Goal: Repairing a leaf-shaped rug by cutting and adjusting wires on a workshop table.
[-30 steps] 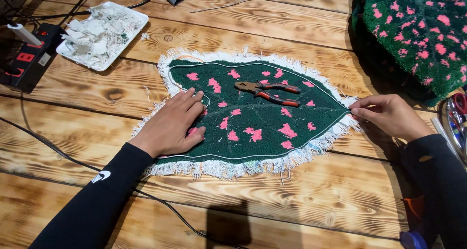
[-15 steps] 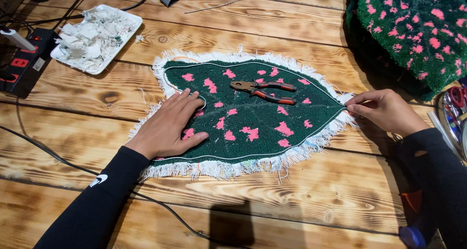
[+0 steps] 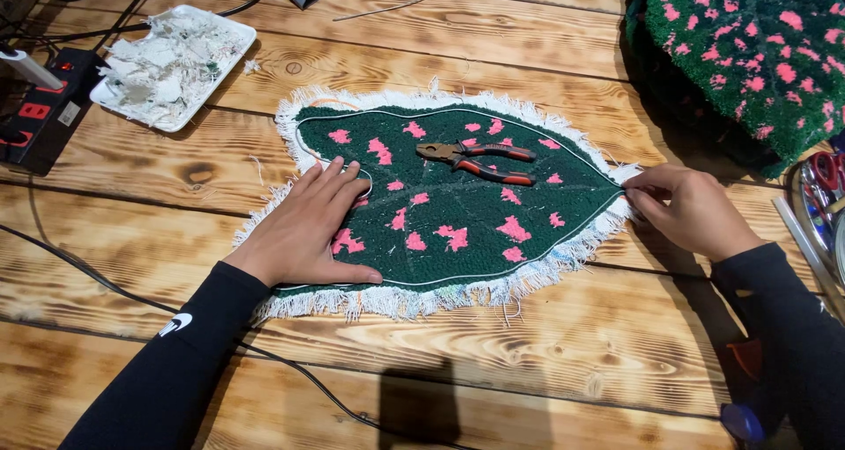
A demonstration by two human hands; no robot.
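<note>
A leaf-shaped dark green rug [image 3: 466, 212] with pink spots and a white fringe lies flat on the wooden table [image 3: 493, 353]. My left hand [image 3: 308, 226] rests palm down on the rug's left part, fingers spread. At the rug's right tip my right hand [image 3: 691, 208] pinches the edge, where a thin white wire runs along the border. Red-handled pliers [image 3: 480, 160] lie on top of the rug near its middle.
A white tray [image 3: 172, 63] of white scraps sits at the back left beside a black power strip [image 3: 40, 107]. A larger green and pink rug [image 3: 748, 50] lies at the back right. Black cables cross the table's left side.
My hands stay on the rug. The view has shifted slightly; my right hand stays at the rug's right tip.
</note>
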